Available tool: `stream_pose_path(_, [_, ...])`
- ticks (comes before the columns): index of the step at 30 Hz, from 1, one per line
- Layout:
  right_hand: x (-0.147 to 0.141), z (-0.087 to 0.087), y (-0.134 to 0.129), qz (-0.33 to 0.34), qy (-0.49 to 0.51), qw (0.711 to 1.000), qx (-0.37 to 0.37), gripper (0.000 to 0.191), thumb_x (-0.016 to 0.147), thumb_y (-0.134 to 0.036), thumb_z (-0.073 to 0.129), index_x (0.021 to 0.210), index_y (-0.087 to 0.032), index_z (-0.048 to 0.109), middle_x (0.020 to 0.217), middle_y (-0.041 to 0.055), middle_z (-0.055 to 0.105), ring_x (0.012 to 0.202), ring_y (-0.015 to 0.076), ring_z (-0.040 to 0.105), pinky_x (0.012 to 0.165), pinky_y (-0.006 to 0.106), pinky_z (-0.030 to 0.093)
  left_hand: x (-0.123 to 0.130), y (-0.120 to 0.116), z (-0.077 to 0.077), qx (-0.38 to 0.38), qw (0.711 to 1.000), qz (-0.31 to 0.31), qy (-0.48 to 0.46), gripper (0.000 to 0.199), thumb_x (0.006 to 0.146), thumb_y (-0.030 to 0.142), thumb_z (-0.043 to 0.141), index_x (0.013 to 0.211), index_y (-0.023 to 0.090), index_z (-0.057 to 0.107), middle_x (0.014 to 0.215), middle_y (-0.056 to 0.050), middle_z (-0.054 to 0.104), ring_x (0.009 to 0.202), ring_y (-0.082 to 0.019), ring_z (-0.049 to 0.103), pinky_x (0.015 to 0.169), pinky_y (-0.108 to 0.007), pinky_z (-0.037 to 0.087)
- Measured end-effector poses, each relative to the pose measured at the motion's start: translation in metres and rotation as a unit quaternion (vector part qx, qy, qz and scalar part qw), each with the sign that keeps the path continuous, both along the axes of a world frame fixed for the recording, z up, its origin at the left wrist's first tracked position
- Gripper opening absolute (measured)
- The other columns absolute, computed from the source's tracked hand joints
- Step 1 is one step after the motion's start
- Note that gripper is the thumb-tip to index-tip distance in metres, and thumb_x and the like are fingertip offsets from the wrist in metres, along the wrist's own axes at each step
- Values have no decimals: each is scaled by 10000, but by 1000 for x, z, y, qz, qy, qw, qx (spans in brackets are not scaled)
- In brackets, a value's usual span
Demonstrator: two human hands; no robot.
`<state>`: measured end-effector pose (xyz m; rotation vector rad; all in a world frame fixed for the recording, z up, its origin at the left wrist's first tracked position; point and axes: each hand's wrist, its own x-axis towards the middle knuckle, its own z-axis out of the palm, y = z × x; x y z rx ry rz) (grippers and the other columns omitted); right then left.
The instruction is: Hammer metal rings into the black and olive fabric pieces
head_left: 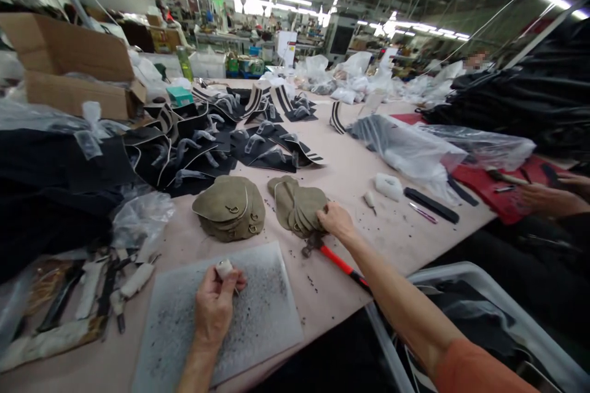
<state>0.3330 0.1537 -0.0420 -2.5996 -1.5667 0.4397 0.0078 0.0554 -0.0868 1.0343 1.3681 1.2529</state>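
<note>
My left hand [216, 304] is closed around a small tool with a white-wrapped handle [224, 268], above a cutting board [271, 331] scattered with dark specks. The tool's tip is mostly hidden by my fingers. My right hand [335, 220] reaches forward and pinches the edge of an olive fabric piece [310, 199] in a fanned stack. Left of that stack lies a second pile of olive fabric pieces [225, 199] with small metal rings on them. A hammer [336, 258] with a red and black handle rests just below my right hand, its head near the fanned stack.
Black panels with striped bands [198, 141] cover the table's far left. A tray of wrapped tools [50, 338] sits at lower left, a plastic bin [465, 273] at lower right. A black strip [431, 205] and a pen [423, 214] lie at right, near another person's hands [548, 199].
</note>
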Motion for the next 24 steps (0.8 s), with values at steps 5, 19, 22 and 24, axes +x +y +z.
stream_pose_path(5, [36,-17,-16,-42,19,999,-14,341,867,-385,546,1044,-146,712,999,135,746,950,253,700,732,297,473,1,1,2,0,1000,7,18,514,746,619,754,927,150,643,796,-65,740,653,-210,718,616,-308,617])
stream_pose_path(19, [-2,-11,-18,144,-6,989,22,393,866,-423,623,1066,-87,667,1134,219,640,1075,295,603,859,341,437,5,0,8,23,997,23,69,481,769,611,717,875,150,627,756,-61,726,612,-201,715,576,-304,617])
stream_pose_path(22, [7,-12,-19,166,14,985,38,269,940,-301,520,1037,-100,670,1086,191,667,1004,236,628,844,304,420,5,0,8,25,996,22,78,482,777,613,707,873,147,628,759,-67,729,617,-204,717,582,-307,617])
stream_pose_path(24, [11,-14,-21,166,25,985,48,268,975,-269,458,1007,-122,680,1051,159,684,975,198,632,840,274,408,4,0,7,24,996,23,79,486,771,613,713,877,147,628,758,-65,730,616,-201,716,585,-304,616])
